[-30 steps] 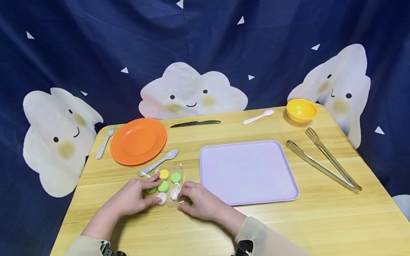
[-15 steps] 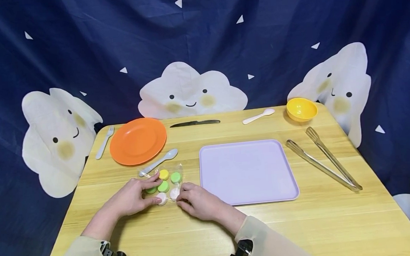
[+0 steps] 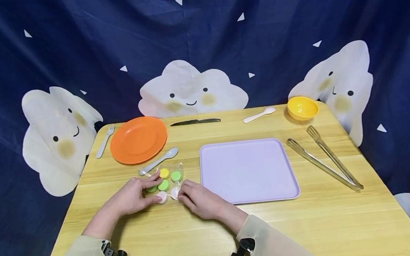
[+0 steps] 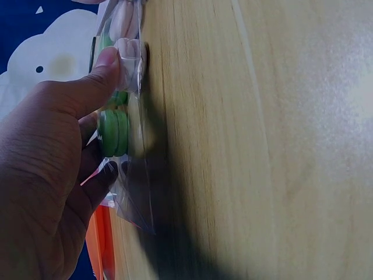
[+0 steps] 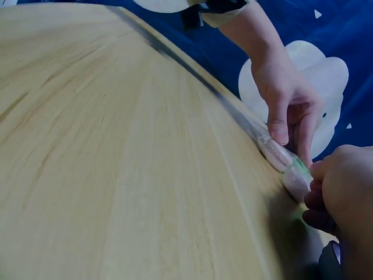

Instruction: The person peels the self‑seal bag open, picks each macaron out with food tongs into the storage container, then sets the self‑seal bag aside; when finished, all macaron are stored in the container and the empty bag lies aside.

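Left hand (image 3: 133,196): rested on the left part of the clear bag of macarons (image 3: 166,180); thumb pressed on a white macaron at the bag's near edge, fingers (image 3: 150,180) curled over the bag's top, grasping it.
Right hand (image 3: 199,199): fingers curled, pinching the near right corner of the bag beside a second white macaron.
Bag of macarons: lay flat on the wooden worktop (image 3: 304,216), between the two hands, just left of the lilac tray (image 3: 249,170); yellow, green and white pieces showed through the plastic.
Left wrist view: thumb (image 4: 99,79) on the plastic over a white piece; a green macaron (image 4: 113,133) just beside the palm.
Grey spoon (image 3: 159,161): lay just beyond the bag, near the orange plate (image 3: 138,140).
Far edge: fork (image 3: 104,141), black knife (image 3: 195,122), white spoon (image 3: 259,115), yellow bowl (image 3: 302,107).
Metal tongs (image 3: 323,157): lay right of the tray, well apart from both hands.
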Tool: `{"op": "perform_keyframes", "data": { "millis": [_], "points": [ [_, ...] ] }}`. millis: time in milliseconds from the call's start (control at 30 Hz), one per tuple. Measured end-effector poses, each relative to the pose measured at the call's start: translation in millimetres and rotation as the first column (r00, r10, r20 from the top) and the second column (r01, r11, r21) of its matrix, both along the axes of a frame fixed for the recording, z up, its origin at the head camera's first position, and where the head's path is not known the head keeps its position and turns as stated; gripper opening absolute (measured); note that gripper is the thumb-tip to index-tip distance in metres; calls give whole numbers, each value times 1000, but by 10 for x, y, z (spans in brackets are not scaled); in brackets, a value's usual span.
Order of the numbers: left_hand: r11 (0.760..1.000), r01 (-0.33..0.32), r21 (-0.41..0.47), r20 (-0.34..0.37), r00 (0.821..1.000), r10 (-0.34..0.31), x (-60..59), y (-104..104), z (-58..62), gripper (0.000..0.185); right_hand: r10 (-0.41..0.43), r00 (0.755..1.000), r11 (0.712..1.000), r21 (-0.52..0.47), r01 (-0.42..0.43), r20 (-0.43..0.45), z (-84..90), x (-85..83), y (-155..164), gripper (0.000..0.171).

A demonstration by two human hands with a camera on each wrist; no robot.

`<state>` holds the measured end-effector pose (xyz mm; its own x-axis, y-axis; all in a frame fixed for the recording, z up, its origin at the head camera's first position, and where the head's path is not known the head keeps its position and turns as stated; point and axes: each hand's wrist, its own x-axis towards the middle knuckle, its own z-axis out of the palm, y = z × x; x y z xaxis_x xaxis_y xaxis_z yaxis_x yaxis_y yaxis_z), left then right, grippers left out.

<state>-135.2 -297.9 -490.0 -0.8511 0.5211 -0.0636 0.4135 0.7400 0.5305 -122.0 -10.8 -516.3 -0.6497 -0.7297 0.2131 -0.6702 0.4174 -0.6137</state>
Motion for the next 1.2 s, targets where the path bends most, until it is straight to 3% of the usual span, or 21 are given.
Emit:
{"op": "perform_keyframes", "data": {
  "millis": [233, 400, 500, 800, 1200],
  "points": [
    [1000, -3, -3, 4, 1000, 3, -11, 2, -17, 66, 14, 988, 1000, 20, -11, -154, -34, 46, -15, 15],
    [1000, -1, -5, 2, 1000, 1, -9, -1, -16, 65, 7, 983, 1000, 22, -3, -185, -27, 44, -28, 6],
    [1000, -2, -4, 3, 1000, 2, -8, -4, -15, 66, 15, 987, 999, 32, -10, -162, -13, 37, -26, 7],
    [1000, -3, -5, 7, 1000, 3, -14, -13, -12, 67, -57, 997, 998, -21, 58, 55, 32, -9, -54, 6],
    [1000, -1, -7, -1, 1000, 1, -11, -7, 5, 66, -69, 995, 998, -5, 70, 68, 58, -28, -61, 6]
  ]
}}
